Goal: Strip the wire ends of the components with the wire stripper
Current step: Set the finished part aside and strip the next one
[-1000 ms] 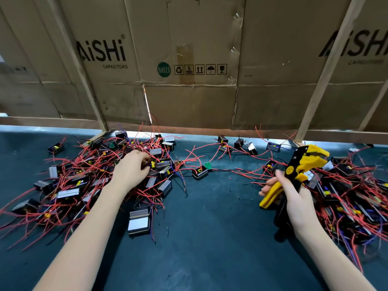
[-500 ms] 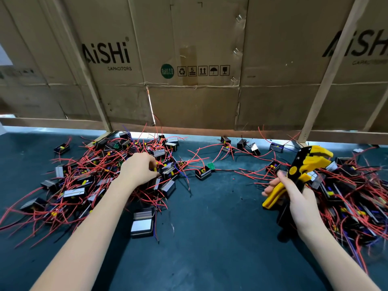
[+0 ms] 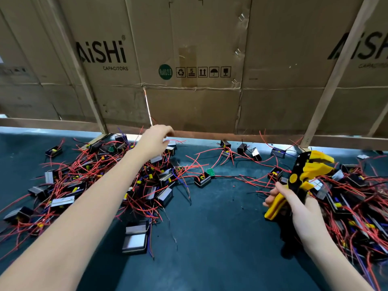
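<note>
A pile of small black components with red wires covers the left of the dark green table. My left hand reaches over the pile's far edge, fingers loosely curved above a component near the back; I cannot tell whether it holds anything. My right hand grips the handles of the yellow and black wire stripper, jaws pointing up and right. A second pile of components lies at the right, partly behind that hand.
A few loose components and red wires lie between the piles. One larger component sits alone in front of the left pile. Cardboard boxes and wooden slats wall off the table's far edge.
My left hand has lifted out of the pile's middle and moved farther back and right. The right hand and the stripper have stayed about where they were.
</note>
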The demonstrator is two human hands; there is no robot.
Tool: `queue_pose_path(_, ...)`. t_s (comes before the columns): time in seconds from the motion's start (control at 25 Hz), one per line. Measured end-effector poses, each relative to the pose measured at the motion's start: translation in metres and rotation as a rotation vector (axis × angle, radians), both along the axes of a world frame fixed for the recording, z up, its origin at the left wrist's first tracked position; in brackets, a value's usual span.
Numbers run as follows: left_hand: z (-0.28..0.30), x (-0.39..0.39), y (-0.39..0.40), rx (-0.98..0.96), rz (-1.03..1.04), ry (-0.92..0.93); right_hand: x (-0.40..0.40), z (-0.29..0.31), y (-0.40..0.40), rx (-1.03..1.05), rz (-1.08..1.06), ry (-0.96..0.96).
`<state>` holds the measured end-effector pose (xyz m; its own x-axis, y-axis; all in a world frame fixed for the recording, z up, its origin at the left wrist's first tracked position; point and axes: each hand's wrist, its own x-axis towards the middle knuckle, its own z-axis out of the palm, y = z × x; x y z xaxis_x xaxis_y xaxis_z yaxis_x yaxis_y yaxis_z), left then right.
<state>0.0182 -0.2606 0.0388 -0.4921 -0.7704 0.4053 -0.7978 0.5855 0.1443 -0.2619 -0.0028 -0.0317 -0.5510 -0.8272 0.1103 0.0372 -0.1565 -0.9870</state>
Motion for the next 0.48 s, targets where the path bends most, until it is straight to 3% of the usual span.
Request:
queue_pose_path(0.12,-0.02,-0.011,-0.023,0.241,0.053,-0.249,0.0,0.001,0.001,-0.001,0.005,-0.007)
queue_pose_path(0.24,-0.034,-0.016,-0.031,0.212,0.175,-0.416,0.0,0.002,0.001,0.002,0.008,-0.013)
queue_pose_path(0.32,-0.039,-0.022,-0.03,0.139,0.242,-0.426,0.0,0.003,0.0,0.003,0.007,-0.022)
queue_pose_path(0.48,-0.045,-0.016,-0.029,0.171,0.312,-0.283,0.003,0.003,0.0,-0.008,0.008,-0.044)
